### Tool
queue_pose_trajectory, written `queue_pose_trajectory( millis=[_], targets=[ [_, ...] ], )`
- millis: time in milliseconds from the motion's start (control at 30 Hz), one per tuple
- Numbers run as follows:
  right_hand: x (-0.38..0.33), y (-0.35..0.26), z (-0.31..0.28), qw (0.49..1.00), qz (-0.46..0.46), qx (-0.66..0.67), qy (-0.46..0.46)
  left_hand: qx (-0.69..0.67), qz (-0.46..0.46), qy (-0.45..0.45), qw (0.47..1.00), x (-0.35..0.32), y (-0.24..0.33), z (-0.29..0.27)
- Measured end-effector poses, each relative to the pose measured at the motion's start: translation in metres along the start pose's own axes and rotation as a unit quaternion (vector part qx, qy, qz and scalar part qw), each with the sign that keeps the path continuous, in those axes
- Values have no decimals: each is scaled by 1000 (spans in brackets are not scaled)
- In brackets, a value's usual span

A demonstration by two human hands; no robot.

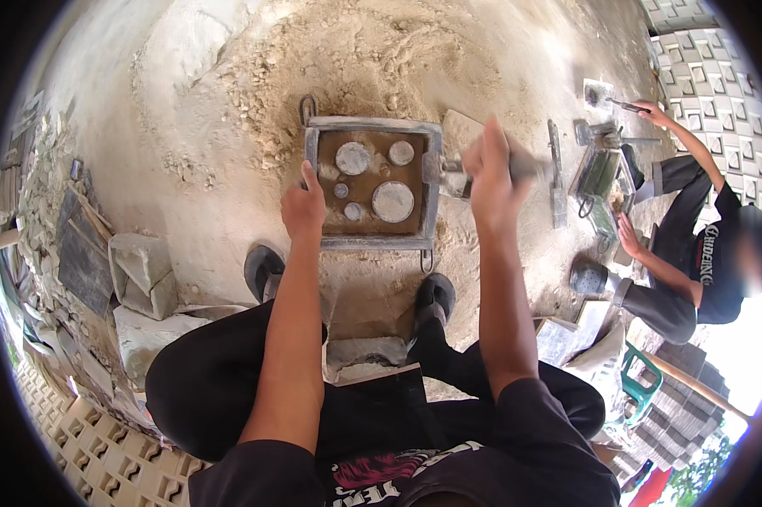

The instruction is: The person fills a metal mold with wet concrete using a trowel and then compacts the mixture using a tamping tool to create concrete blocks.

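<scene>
A square metal moulding frame lies on the ground between my feet, filled with packed brown sand. Set in the sand are several round grey discs of different sizes, the largest disc at the lower right. My left hand grips the frame's left side, thumb on top of the rim. My right hand, blurred by motion, is closed round the handle of what looks like a hammer. The tool's head is at the frame's right side; whether it touches is unclear.
Loose sand is heaped beyond the frame. A flat metal bar lies to the right. Farther right a seated co-worker handles a trowel and another frame. Concrete blocks stand at left, a green plastic stool at lower right.
</scene>
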State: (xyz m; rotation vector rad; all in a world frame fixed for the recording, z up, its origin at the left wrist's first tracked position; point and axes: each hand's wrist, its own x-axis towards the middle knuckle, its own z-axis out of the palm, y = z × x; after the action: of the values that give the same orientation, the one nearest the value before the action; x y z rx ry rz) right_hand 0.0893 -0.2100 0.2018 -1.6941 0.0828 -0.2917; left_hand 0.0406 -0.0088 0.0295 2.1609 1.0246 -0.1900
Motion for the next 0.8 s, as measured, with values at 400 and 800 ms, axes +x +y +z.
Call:
queue_pose_trajectory(
  millis=[400,800],
  targets=[
    [-30,52,-16,1000,-5,-30,-4,7,-4,-77,997,2,0,0],
    [-41,10,-20,996,9,76,55,-9,-5,-48,999,9,-9,0]
  ],
)
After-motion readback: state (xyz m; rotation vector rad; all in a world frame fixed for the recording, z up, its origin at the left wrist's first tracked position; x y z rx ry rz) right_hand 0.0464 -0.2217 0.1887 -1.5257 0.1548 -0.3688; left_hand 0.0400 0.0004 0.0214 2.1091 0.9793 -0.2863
